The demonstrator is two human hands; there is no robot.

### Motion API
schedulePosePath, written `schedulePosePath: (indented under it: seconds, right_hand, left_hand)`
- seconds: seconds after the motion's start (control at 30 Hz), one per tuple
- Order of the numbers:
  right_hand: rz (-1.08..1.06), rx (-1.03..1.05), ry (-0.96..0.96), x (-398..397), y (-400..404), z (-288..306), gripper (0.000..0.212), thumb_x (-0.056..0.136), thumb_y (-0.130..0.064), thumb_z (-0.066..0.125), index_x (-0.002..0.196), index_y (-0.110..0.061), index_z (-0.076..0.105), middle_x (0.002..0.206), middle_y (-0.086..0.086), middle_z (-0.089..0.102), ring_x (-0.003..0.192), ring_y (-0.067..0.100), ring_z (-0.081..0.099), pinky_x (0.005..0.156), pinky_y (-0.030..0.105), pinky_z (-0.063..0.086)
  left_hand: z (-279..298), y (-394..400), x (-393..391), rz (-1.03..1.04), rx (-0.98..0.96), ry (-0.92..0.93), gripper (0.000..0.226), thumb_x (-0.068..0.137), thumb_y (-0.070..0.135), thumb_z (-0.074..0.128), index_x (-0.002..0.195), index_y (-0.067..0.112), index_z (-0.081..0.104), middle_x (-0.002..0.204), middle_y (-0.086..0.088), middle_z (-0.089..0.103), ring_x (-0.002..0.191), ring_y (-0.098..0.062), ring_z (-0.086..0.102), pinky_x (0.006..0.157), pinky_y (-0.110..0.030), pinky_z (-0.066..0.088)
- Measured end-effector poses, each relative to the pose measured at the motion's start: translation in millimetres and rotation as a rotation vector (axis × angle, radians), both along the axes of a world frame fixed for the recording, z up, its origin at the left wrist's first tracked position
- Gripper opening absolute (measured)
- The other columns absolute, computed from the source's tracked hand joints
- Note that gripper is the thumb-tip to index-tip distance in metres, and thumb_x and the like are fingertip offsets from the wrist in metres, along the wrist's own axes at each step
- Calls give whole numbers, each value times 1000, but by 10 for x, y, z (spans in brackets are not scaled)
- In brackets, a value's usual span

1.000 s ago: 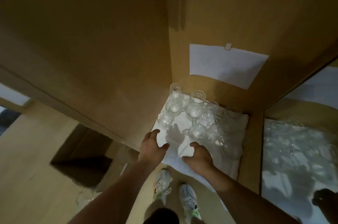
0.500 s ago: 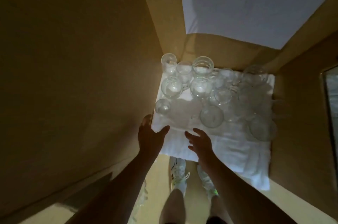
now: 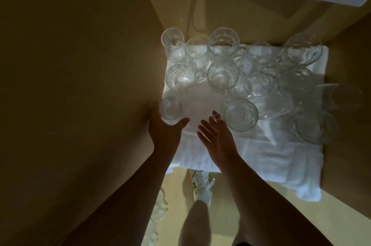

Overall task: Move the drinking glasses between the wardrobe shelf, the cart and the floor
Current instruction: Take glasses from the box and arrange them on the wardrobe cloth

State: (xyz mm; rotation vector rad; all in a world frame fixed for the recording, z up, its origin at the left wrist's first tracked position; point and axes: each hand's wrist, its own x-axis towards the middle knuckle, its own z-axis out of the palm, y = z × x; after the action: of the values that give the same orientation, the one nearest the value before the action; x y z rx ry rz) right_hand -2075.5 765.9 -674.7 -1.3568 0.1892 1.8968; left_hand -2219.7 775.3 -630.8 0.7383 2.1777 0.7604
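Drinking glasses (image 3: 222,77) are gathered upright and close together on a white cloth (image 3: 271,157) spread over the wardrobe shelf (image 3: 345,60), most of them beyond the fingers and off to their right; the cloth is presumably laid there to cushion the glass and stop it from sliding. A small glass (image 3: 170,108) is set apart at the near left corner, against the wardrobe's side panel (image 3: 80,65), and it is cupped by the left hand (image 3: 165,131), whose fingers are slipped between glass and panel while the thumb reaches round the near side; whether the glass is actually gripped or only touched cannot be told. The right hand (image 3: 217,137) is held open, its fingers straight and slightly spread, with nothing in it, just short of a wide ribbed glass (image 3: 241,115) that stands immediately to the right of the fingertips. Both hands are judged to be placed for a two-glass pickup, one glass to each hand, so that the nearest pieces are cleared first and nothing has to be reached over. All glasses seen appear empty. Below the shelf edge, nearer than the fingers, a pale floor (image 3: 176,195) and a white shoe (image 3: 202,187) are seen, and further glassware (image 3: 158,211) is faintly made out low down, though what carries it cannot be told.
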Motion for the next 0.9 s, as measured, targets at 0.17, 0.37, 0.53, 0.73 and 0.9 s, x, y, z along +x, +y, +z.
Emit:
schedulePosePath:
  seconds: [0.17, 0.37, 0.53, 0.73, 0.9]
  right_hand:
    - [78, -22, -80, 111, -126, 74, 61, 73, -34, 75, 131, -19, 64, 127, 11, 67, 118, 28, 64, 97, 41, 53]
    - [148, -89, -194, 347, -414, 130, 29, 92, -16, 70, 121, -10, 67, 118, 13, 71, 114, 31, 66, 91, 41, 56]
    - [213, -80, -247, 589, -412, 374, 13, 93, -21, 69, 96, -9, 65, 87, 9, 66, 87, 26, 67, 81, 39, 57]
    - [339, -112, -293, 696, -440, 887, 26, 93, -24, 69, 78, -9, 54, 66, 7, 52, 62, 21, 54, 65, 35, 52]
    - [425, -29, -334, 697, -249, 1542, 29, 92, -29, 71, 73, -12, 58, 67, 8, 58, 62, 21, 60, 65, 34, 56]
  left_hand:
    - [4, 28, -39, -19, 62, 68, 81, 61, 17, 97, 132, 16, 58, 125, 0, 66, 115, -22, 62, 101, -47, 52]
    - [211, -187, 1, -35, 33, 111, 73, 62, 29, 97, 126, 21, 61, 113, 5, 68, 102, -19, 66, 92, -45, 56]
    - [554, -385, 88, -52, -2, 123, 76, 62, 36, 96, 128, 29, 59, 106, 14, 63, 98, -13, 63, 90, -43, 56]
    - [1106, -516, 205, -3, 89, 103, 67, 58, 27, 99, 111, 40, 61, 100, 18, 67, 94, -13, 66, 88, -45, 57]
    - [1704, -522, 284, 41, 154, 64, 63, 60, 31, 96, 103, 54, 55, 100, 25, 66, 96, -1, 63, 89, -41, 57]
